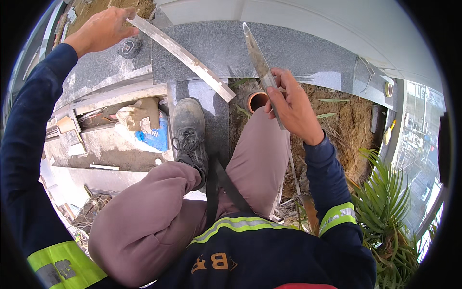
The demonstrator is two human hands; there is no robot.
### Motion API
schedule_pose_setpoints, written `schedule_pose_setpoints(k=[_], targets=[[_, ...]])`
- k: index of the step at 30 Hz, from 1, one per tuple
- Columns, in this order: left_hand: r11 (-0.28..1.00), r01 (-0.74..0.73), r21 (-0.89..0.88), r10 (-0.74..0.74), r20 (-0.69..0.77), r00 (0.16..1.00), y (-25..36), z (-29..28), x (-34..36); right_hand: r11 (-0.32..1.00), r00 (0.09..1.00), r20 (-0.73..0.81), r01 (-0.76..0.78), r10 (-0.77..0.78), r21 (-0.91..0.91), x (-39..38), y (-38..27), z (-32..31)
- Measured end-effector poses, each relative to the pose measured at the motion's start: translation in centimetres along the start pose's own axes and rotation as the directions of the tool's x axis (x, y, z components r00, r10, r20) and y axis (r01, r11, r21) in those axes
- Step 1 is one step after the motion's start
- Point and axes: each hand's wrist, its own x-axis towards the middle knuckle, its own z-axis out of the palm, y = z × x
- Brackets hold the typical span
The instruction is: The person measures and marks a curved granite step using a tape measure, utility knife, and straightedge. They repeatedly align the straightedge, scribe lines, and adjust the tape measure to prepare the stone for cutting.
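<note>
My left hand (103,30) is raised at the far left, its thumb and fingers pinching the upper end of a long, pale, flat metal strip (183,59). That strip slants down to the right, and its lower end is near the dark stone slab by my shoe. In my right hand (299,111) is a shorter grey metal bar (260,61) with a pointed far end, gripped near its lower part above my knee. Just left of this hand, an orange pipe's open mouth (258,100) sticks up from the soil. A dark round tape measure (130,47) lies on the slab below my left hand.
Grey stone slabs (211,41) run along a white wall (332,29). My dark shoe (188,126) stands on a slab. Left of it is a trench with a blue-and-white bag (153,136). A tape roll (388,89) and a leafy plant (385,207) are at the right.
</note>
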Motion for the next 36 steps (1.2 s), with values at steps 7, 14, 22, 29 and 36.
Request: schedule_pose_setpoints(k=[7,14,22,29,36], targets=[[0.879,0.384,-0.283,-0.407,-0.027,0.913,-1.8,1.9,2.8,0.858,0.976,0.167,0.206,-0.143,-0.470,6.2,-2.5,-1.1],[0.599,0.457,-0.657,-0.740,-0.235,0.631,3.9,17.8,5.1,0.742,0.994,0.081,0.108,-0.073,-0.662,6.7,-0.4,-3.6],[0.448,0.079,-0.890,-0.705,-0.298,0.644,5.9,17.5,10.1,0.432,0.992,-0.044,-0.091,0.117,-0.897,7.0,9.8,-6.6],[0.446,0.173,-0.878,-0.620,-0.164,0.768,3.8,24.8,9.2,0.649,0.880,0.016,-0.338,0.475,-0.682,6.0,13.0,-3.5],[0.809,0.306,-0.501,-0.464,-0.226,0.856,5.6,26.1,9.3,0.633,0.856,-0.118,-0.458,0.503,-0.625,4.6,15.6,-0.4]])
